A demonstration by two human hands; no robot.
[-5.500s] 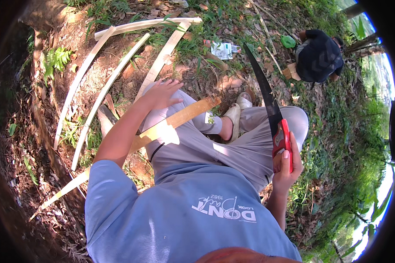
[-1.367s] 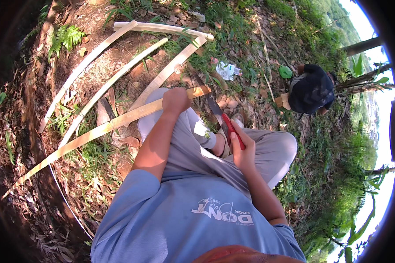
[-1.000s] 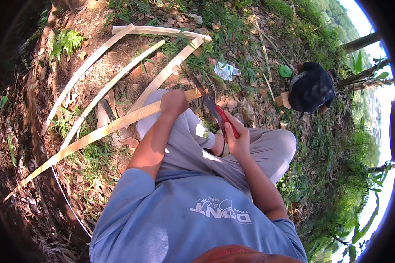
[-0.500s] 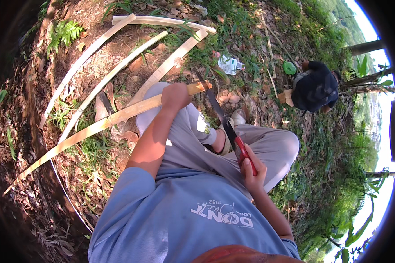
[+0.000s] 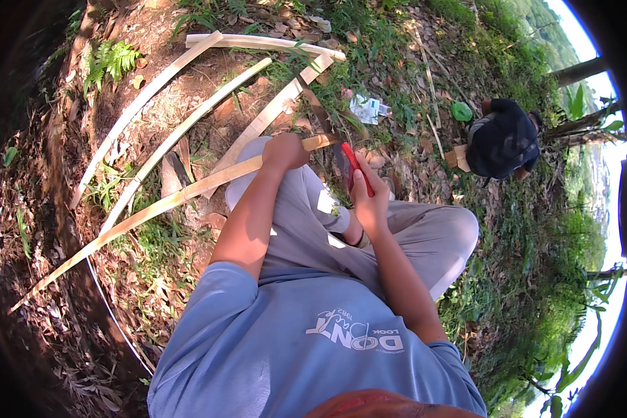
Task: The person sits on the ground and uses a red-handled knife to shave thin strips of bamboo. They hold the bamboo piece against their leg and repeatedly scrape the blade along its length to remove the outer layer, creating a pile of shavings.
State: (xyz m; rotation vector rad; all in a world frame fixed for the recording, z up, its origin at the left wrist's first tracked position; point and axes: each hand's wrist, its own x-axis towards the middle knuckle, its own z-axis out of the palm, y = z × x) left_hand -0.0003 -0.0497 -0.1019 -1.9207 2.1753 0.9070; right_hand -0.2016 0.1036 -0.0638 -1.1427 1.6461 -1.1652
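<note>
My left hand [image 5: 285, 151] is closed round a long, pale wooden strip [image 5: 167, 198], close to its right end, above my bent left knee. The strip slants down toward the far lower left. In my right hand [image 5: 370, 198] is a handsaw [image 5: 320, 115] with a red handle and dark blade. The blade crosses the strip's end just right of my left hand and points away from me. Whether its teeth have cut into the wood cannot be made out.
Several more wooden strips [image 5: 146, 99] lie on the leafy ground ahead and to the left. White packaging [image 5: 364, 109] rests beyond the saw. At the right a person in a dark shirt [image 5: 503, 138] crouches near a green bag [image 5: 461, 111]. Tree trunks stand farther right.
My right hand has pushed the saw forward and away from me, so its handle is now close to the strip. My left hand keeps its hold on the strip.
</note>
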